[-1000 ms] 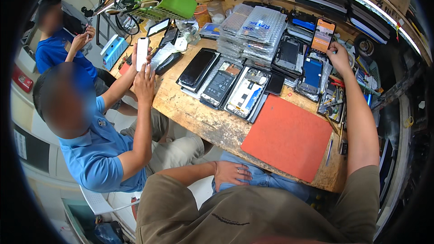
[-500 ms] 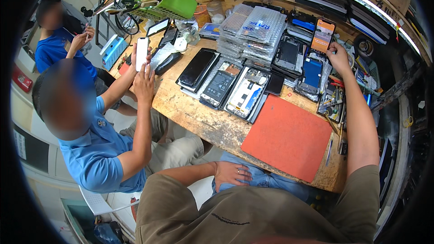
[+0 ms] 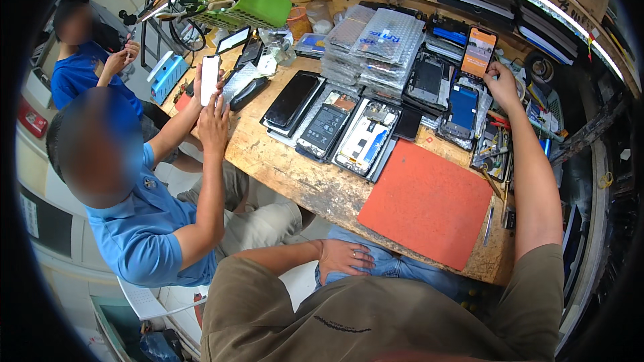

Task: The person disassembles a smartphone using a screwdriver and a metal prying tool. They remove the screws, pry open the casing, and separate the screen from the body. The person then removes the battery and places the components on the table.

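Phone (image 3: 478,51) upright just left of right hand (image 3: 502,85), fingers seemingly gripping its edge.

We cannot see our right hand's (image 3: 502,85) fingertips, which lie behind the lit phone (image 3: 477,52) standing at the back of the worktop (image 3: 295,171). Our left hand (image 3: 345,258) rests on a knee, its palm hidden. The small tools (image 3: 495,147) heaped at the worktop's right end are too small to tell apart. The shelves (image 3: 510,7) above bend into the dark rim and are cut off. The co-worker's white phone (image 3: 209,79) shows only a blank glare.
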Available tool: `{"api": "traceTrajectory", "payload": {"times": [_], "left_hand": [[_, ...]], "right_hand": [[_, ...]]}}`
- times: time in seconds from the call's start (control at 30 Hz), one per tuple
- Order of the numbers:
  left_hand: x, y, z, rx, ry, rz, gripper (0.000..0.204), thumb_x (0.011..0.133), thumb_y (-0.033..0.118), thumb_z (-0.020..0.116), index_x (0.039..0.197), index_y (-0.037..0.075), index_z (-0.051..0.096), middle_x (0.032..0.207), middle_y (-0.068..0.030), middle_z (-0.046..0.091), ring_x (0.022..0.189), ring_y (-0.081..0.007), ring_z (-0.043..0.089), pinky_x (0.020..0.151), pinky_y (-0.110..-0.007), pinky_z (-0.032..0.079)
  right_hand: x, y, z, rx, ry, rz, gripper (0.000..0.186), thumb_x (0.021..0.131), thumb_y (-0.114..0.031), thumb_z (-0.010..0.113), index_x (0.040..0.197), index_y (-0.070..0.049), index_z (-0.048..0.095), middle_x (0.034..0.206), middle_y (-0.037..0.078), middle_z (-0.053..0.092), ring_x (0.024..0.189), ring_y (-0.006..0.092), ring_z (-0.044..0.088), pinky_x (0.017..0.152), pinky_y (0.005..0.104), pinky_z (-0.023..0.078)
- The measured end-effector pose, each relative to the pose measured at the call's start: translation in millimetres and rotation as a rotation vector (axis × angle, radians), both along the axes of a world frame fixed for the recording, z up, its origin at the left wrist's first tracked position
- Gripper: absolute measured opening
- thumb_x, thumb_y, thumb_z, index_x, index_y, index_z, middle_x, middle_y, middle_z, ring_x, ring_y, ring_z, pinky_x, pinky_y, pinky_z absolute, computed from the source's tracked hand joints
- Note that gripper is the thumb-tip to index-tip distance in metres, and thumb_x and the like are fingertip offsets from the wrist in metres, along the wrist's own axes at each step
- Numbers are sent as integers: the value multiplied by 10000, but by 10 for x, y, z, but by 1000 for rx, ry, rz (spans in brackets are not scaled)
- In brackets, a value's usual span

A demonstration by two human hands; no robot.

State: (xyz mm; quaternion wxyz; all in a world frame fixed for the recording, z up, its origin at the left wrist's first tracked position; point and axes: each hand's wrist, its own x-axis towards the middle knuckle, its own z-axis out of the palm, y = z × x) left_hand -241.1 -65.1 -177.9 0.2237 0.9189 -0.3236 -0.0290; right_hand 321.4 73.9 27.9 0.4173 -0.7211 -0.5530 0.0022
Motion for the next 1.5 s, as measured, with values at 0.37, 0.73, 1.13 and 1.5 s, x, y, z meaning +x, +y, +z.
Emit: {"api": "traceTrajectory", "payload": {"times": [0.37, 0.73, 1.13, 1.5], "left_hand": [[-78, 24, 1, 18, 28, 36, 1475, 388, 852, 775, 1568, 38, 427, 1635, -254, 394, 1514, -419, 384, 1254, -577, 260], [-70, 18, 1, -17, -13, 33, 1444, 399, 851, 770, 1541, 26, 452, 1623, -252, 406, 1508, -426, 395, 1251, -571, 263], [-11, 10, 23, -39, -46, 6, 1464, 378, 856, 769, 1541, 24, 458, 1601, -250, 433, 1491, -425, 413, 1242, -580, 282], [34, -9, 6, -9, -45, -31, 1467, 384, 873, 760, 1546, 30, 455, 1605, -257, 432, 1487, -424, 429, 1245, -576, 292]], "right_hand": [[10, 7, -1, -25, 5, -29, 257, 818, -147, 737, 1013, 10, 679, 878, 104, 674, 846, 260, 659, 819, 380, 523], [39, 16, -47, 17, -11, 2, 239, 819, -134, 740, 996, 8, 664, 880, 116, 668, 851, 266, 659, 819, 386, 519], [31, -2, -43, 7, -18, -11, 240, 830, -143, 743, 1005, 9, 682, 881, 109, 681, 843, 252, 662, 809, 378, 523], [49, 7, -60, -7, -18, 2, 259, 816, -139, 746, 1020, 9, 689, 878, 105, 677, 853, 253, 654, 823, 381, 522]]}}
